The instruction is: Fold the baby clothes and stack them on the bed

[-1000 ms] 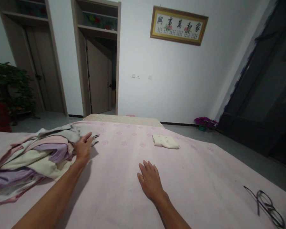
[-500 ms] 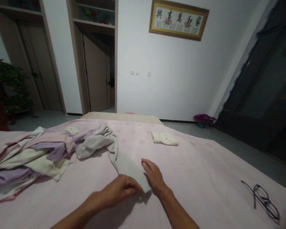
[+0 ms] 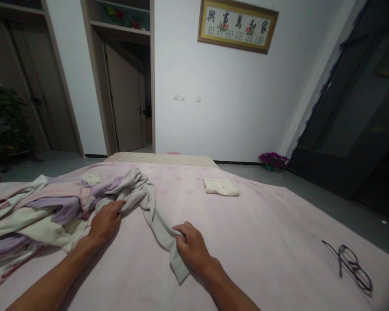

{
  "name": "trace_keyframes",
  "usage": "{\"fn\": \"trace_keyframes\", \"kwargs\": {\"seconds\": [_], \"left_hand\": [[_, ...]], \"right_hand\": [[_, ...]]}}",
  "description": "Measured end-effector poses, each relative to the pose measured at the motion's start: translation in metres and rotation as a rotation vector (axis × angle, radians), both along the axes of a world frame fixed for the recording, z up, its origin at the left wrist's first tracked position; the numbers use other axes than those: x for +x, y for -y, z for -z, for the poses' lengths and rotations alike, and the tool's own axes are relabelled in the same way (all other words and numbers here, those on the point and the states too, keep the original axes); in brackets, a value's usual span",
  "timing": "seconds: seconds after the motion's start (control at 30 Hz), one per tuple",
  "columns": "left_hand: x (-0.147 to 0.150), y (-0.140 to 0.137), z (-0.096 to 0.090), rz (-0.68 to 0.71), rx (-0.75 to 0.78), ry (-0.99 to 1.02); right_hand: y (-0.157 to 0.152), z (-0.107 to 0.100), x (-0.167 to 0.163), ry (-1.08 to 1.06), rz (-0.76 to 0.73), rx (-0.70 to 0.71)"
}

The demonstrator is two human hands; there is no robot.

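A light grey garment (image 3: 154, 216) stretches from the clothes pile toward me, its narrow sleeve or leg lying across the pink bedspread. My right hand (image 3: 194, 248) is closed on this narrow part, a little above its cuffed end. At the bunched part of the same garment, my left hand (image 3: 105, 222) grips the fabric, its fingertips partly hidden in the folds. Beside that hand, a heap of clothes (image 3: 32, 207) in pink, purple, cream and pale grey covers the left side. Farther off on the bedspread lies a folded cream cloth piece (image 3: 221, 187).
The pink patterned bedspread (image 3: 262, 242) fills the foreground. A pair of dark-framed glasses (image 3: 352, 265) rests at its right. Another small cream piece (image 3: 92, 178) lies behind the heap. Purple flowers (image 3: 274, 160) stand on the floor near the wall.
My left hand has moved from the cuffed end up and left to the bunched part. My right hand has come down and closed on the narrow part, whose end has shifted left and toward me.
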State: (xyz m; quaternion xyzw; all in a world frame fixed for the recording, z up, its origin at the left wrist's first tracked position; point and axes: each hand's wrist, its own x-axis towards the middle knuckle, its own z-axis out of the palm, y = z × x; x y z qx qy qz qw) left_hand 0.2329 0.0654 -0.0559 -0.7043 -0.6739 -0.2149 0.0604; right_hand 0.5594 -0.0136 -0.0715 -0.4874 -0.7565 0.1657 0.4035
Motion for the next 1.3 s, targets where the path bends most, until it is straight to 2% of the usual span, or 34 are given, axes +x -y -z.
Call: {"fn": "trace_keyframes", "kwargs": {"seconds": [0.07,0.1,0.17,0.23,0.3,0.37,0.4,0.47,0.57,0.63,0.77,0.93,1.07,1.23,1.3], "left_hand": [[0.005,0.004,-0.011,0.073,-0.037,0.11],[0.013,0.01,-0.019,0.122,-0.048,0.176],[0.037,0.033,-0.036,0.251,-0.111,0.337],[0.066,0.063,-0.051,0.469,-0.262,0.49],[0.09,0.088,-0.062,0.684,-0.453,0.545],[0.104,0.097,-0.065,0.761,-0.505,0.544],[0.106,0.094,-0.065,0.746,-0.477,0.537],[0.101,0.072,-0.059,0.646,-0.369,0.529],[0.082,0.018,-0.043,0.458,-0.231,0.497],[0.068,-0.018,-0.033,0.366,-0.163,0.412],[0.048,-0.065,-0.015,0.262,-0.141,0.301],[0.041,-0.091,0.009,0.174,-0.156,0.248],[0.041,-0.1,0.026,0.105,-0.166,0.231],[0.036,-0.101,0.026,0.098,-0.229,0.221],[0.033,-0.096,0.022,0.108,-0.236,0.233]], "right_hand": [[-0.013,-0.018,0.02,-0.144,0.096,0.075],[-0.021,-0.028,0.036,-0.229,0.188,0.128],[-0.036,-0.047,0.075,-0.444,0.453,0.215],[-0.046,-0.06,0.118,-0.581,0.724,0.272],[-0.048,-0.066,0.154,-0.474,0.909,0.253],[-0.044,-0.068,0.174,-0.225,0.989,0.229],[-0.043,-0.068,0.177,-0.117,0.975,0.214],[-0.045,-0.066,0.173,0.025,0.844,0.175],[-0.065,-0.059,0.152,0.159,0.564,0.05],[-0.085,-0.052,0.138,0.261,0.463,-0.06],[-0.119,-0.038,0.122,0.408,0.419,-0.199],[-0.129,-0.025,0.109,0.544,0.365,-0.263],[-0.119,-0.033,0.1,0.594,0.327,-0.222],[-0.113,-0.057,0.111,0.406,0.521,0.202],[-0.112,-0.056,0.119,0.33,0.51,0.26]]}}
